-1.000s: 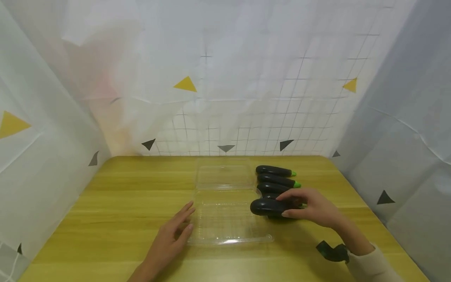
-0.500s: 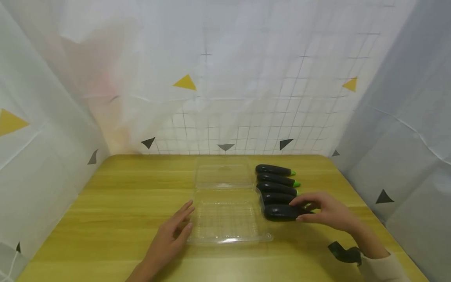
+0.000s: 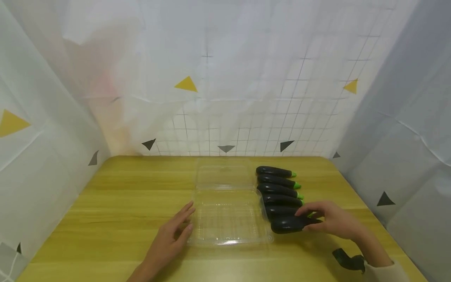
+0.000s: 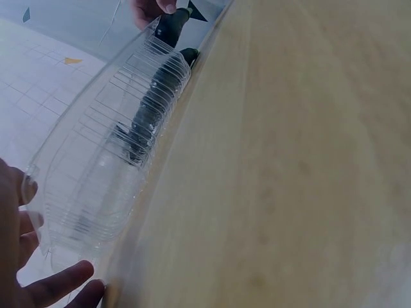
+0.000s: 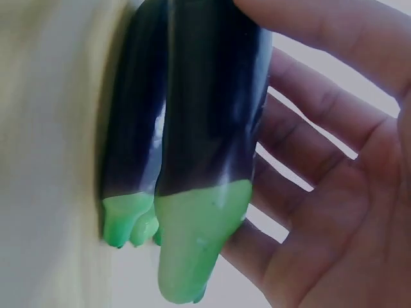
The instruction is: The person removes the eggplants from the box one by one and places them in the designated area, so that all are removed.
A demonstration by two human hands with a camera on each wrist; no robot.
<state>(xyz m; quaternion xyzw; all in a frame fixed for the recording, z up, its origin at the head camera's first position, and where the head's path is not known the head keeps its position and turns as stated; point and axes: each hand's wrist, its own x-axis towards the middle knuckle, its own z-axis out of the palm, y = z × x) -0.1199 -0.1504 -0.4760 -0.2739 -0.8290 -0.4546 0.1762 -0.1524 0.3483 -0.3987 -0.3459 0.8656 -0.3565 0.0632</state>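
Head view: a person sits at a yellow wooden table inside a white fabric enclosure. A clear plastic clamshell box lies open at the centre, lid folded back, and both halves are empty. The left hand rests flat on the table with straight fingers touching the box's left edge. To the right of the box, five dark toy aubergines lie side by side in a row. The right hand grips a sixth aubergine near its stem end, thumb and fingers curled round it, just beside the box's right front corner and at the near end of the row. Judging by this, nothing has gone into the box; all six aubergines are outside it.

Left wrist view: the ribbed clear wall of the box stands against the table edge, with the left fingertips at its near corner. Dark aubergines show through the plastic, and the other hand is at the far end.

Right wrist view: the right hand's fingers wrap a glossy aubergine with a bright green stem, and a second aubergine lies touching it
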